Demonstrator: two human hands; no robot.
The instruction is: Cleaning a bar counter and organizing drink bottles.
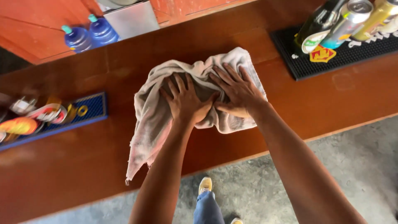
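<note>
Head view: both hands, left hand [185,101] and right hand [238,93], press towel [151,114] overhanging counter edge [103,195]

Cloth [157,112] middle hidden under both hands. Bottle [319,23] & cans [352,18] cut off at top edge. Items on blue mat [93,108] blurred, left edge.

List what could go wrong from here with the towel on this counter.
1. The towel has a frayed corner trailing toward the counter edge; it might slide off onto the floor.
2. Both the left hand and right hand press on it; a wide sweep right could possibly knock the bottle and cans standing on the black mat.
3. A sweep left could disturb the clutter on the blue mat.
</note>
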